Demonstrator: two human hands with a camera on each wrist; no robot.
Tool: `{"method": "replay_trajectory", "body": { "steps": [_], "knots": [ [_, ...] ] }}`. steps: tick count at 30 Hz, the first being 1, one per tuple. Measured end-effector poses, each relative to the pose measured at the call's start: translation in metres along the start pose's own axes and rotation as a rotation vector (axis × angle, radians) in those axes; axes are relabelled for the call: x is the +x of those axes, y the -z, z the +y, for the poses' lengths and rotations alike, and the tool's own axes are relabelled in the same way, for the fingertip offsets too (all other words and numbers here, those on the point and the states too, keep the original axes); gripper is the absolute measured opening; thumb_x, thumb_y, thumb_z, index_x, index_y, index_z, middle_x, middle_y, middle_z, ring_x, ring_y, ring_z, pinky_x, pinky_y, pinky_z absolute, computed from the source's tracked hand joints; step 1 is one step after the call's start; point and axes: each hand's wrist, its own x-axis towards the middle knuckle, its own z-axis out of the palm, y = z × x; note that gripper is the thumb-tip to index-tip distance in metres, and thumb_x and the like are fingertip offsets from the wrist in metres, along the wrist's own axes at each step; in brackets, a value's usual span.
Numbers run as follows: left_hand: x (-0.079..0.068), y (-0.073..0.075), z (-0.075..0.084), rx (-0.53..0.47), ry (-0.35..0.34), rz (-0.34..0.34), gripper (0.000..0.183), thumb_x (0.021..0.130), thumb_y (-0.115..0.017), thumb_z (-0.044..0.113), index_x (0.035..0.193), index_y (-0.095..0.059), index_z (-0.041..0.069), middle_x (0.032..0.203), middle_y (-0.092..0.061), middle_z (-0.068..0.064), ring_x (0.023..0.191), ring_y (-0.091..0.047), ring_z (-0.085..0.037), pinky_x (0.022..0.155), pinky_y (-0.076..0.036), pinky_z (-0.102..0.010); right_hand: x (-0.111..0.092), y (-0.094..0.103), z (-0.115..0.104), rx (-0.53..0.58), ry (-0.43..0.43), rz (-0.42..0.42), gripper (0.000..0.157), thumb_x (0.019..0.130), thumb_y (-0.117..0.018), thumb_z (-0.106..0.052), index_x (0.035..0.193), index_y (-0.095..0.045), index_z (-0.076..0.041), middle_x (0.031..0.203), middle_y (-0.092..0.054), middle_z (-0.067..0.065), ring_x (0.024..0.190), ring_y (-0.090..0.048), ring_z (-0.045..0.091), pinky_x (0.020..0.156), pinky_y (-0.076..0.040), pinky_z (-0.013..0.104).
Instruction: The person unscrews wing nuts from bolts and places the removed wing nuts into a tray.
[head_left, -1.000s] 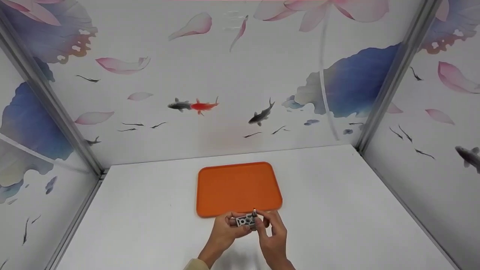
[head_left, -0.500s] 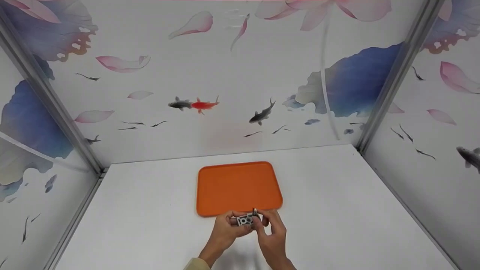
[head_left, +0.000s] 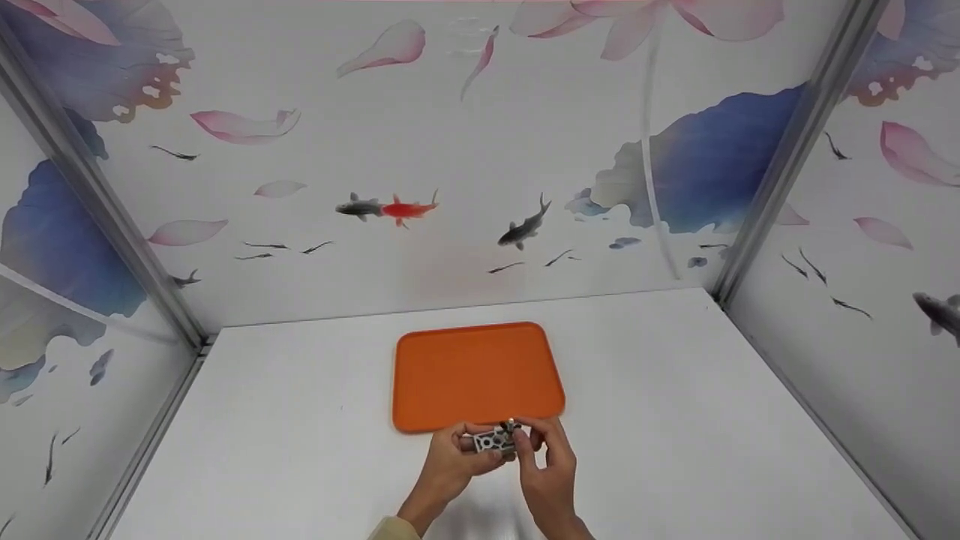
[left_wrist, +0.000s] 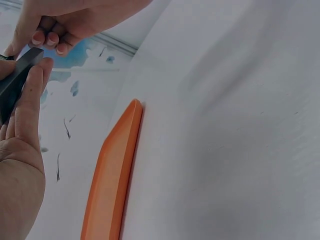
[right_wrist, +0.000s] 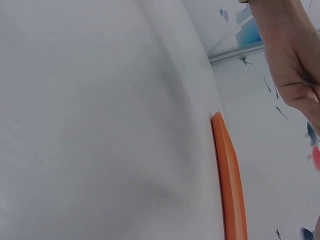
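So the left hand has a small grey block pinched by its left end, thumb over the near face and fingers behind, with pretty much no gap beyond the block's own thickness. The right hand is in on the other end, thumb and forefinger bent close together and pinching there, right by a little bit that pokes up off the block's top edge. Whether those fingertips have the bit itself too is honestly too small to tell. From the left wrist you can see the right hand's other fingers loosely curled in.

The block has round holes in the face turned toward the head camera, though it reads as just a dark bar from the left wrist. It's held up over the white table, and from the head view sits right about at the near edge of an orange tray. That tray lies flat, rounded corners, raised rim.

Going further out, there's a beige cuff at the left wrist, then white walls on three sides with pink petals, blue leaves and fish printed on them, and grey metal posts in the corners.
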Motion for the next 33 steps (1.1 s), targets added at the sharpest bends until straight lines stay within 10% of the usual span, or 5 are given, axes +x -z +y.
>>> {"method": "replay_trajectory", "body": {
  "steps": [33],
  "knots": [
    [-0.0015,-0.0015,-0.0004,0.014,-0.019,0.003,0.042,0.079,-0.074,-0.001,0.117,-0.059,-0.010,0.108,-0.074,-0.020,0.097,-0.076,-0.025,0.084,-0.065,-0.034,-0.0015,0.0011,-0.0043,0.021,-0.044,-0.016,0.025,0.089,-0.064,0.009,0.108,-0.069,-0.005,0.089,-0.054,0.001,0.078,-0.045,0.009,0.065,-0.041,0.024]
  ]
}}
